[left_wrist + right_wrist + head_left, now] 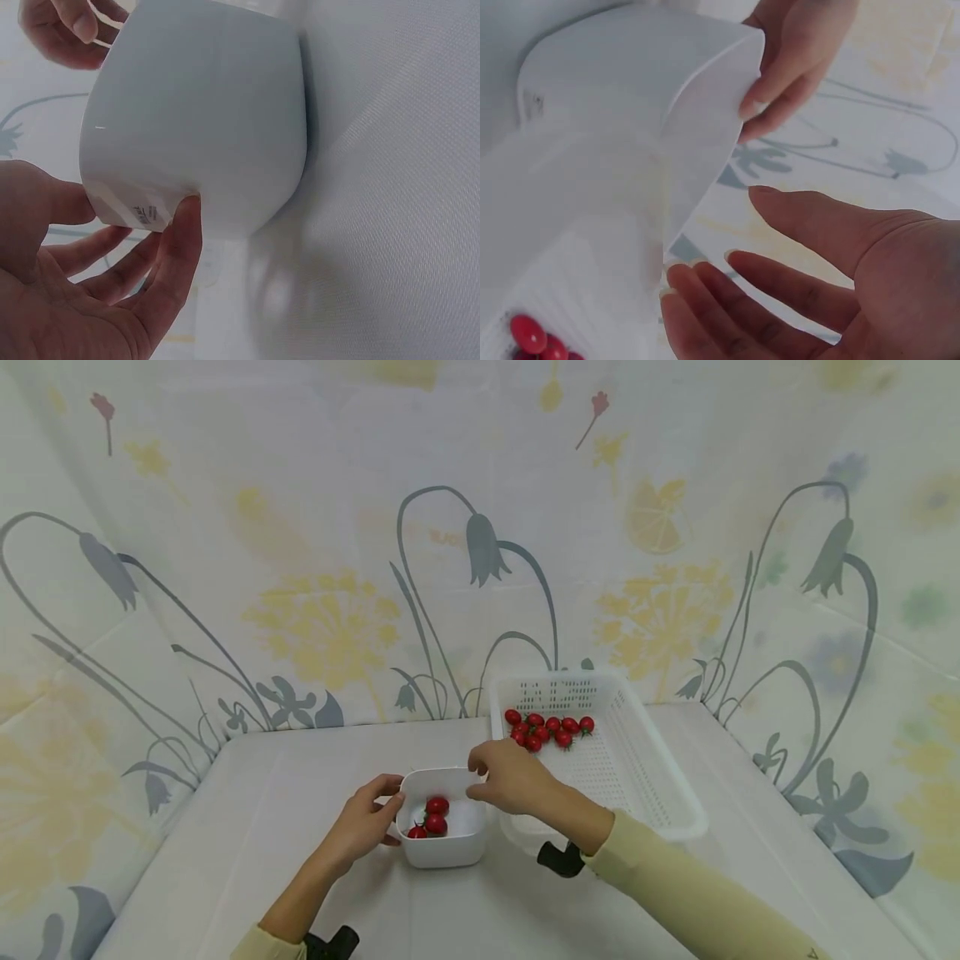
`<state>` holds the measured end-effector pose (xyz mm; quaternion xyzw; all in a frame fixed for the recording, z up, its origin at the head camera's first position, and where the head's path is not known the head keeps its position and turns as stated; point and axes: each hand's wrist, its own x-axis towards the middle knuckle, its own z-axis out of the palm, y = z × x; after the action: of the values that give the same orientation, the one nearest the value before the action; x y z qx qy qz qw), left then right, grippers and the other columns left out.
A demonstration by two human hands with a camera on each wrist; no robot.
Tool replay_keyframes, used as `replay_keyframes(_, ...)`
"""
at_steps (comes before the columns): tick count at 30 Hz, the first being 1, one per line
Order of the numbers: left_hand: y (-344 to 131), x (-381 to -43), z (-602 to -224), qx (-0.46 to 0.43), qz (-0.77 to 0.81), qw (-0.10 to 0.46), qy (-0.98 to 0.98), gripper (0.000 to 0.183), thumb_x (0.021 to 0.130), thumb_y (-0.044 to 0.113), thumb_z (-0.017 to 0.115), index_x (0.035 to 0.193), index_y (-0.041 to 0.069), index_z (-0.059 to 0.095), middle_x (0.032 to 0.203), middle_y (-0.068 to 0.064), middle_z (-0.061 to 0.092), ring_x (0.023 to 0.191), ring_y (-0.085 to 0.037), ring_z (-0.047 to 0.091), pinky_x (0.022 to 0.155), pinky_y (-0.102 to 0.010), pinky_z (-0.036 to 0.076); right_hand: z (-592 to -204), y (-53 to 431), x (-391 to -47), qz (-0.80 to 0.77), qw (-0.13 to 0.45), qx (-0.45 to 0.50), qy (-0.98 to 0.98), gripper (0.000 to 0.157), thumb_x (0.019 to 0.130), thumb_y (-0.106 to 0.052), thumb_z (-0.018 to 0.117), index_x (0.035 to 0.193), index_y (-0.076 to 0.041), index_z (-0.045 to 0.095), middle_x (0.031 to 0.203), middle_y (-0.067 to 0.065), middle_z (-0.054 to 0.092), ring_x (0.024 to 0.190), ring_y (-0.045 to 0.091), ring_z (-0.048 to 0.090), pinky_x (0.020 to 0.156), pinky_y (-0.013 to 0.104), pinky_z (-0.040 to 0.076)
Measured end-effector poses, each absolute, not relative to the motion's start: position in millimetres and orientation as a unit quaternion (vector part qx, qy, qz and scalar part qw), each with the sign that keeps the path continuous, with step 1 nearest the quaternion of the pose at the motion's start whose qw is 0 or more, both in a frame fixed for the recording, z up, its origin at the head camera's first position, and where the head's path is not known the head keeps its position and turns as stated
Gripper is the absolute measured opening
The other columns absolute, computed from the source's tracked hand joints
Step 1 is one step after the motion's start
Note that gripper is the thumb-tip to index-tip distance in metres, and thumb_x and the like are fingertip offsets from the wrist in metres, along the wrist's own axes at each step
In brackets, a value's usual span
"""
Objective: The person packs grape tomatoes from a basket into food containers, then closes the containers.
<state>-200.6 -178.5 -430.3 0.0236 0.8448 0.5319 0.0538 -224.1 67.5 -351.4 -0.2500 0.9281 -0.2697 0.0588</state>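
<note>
A small white container [446, 853] stands on the table with several red cherry tomatoes [436, 824] inside. At its left side, my left hand [365, 822] holds the wall; in the left wrist view the thumb is at the rim and a finger presses the outside near a small printed label [144, 214]. My right hand [517, 783] hovers by the container's right rim, over the near left part of a white perforated basket [678, 777]. Nothing sits between its parted thumb and fingers in the right wrist view. More cherry tomatoes [541, 734] lie in the basket's far left part.
The basket stands just right of the container, close beside it. A white cloth covers the table [285, 777]. Behind and at the sides hangs a curtain [322, 627] with printed flowers. Each wrist wears a black strap mount [561, 859].
</note>
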Motion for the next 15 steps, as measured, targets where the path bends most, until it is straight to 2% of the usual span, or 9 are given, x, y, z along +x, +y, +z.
replay_keyframes(5,-179,-202,-432,0.023,0.534,0.055,0.843,0.035,0.106,0.015,0.054,0.139,0.002,0.055,0.137,-0.022,0.058,0.097,-0.028,0.068,0.063,-0.038,0.064,-345,86,-229,-0.28,0.06,-0.237,0.928,0.02,0.089,-0.013,0.077,0.106,-0.003,0.073,0.103,0.011,0.072,0.087,0.019,0.067,0.078,0.036,0.06)
replay_keyframes(10,-178,-202,-433,0.02,0.535,0.056,0.843,0.035,0.106,0.016,0.054,0.139,0.002,0.056,0.137,-0.022,0.058,0.096,-0.028,0.068,0.064,-0.038,0.064,-344,105,-237,-0.274,0.038,-0.246,0.929,0.017,0.089,-0.012,0.076,0.102,-0.003,0.073,0.096,0.006,0.071,0.089,0.02,0.065,0.082,0.038,0.058)
replay_keyframes(15,-178,-202,-434,0.011,0.535,0.055,0.843,0.035,0.105,0.015,0.055,0.138,0.004,0.057,0.137,-0.021,0.058,0.096,-0.029,0.067,0.064,-0.036,0.064,-344,121,-246,-0.28,0.019,-0.257,0.925,0.009,0.089,-0.01,0.075,0.094,-0.004,0.072,0.089,0.003,0.069,0.083,0.019,0.061,0.077,0.036,0.056)
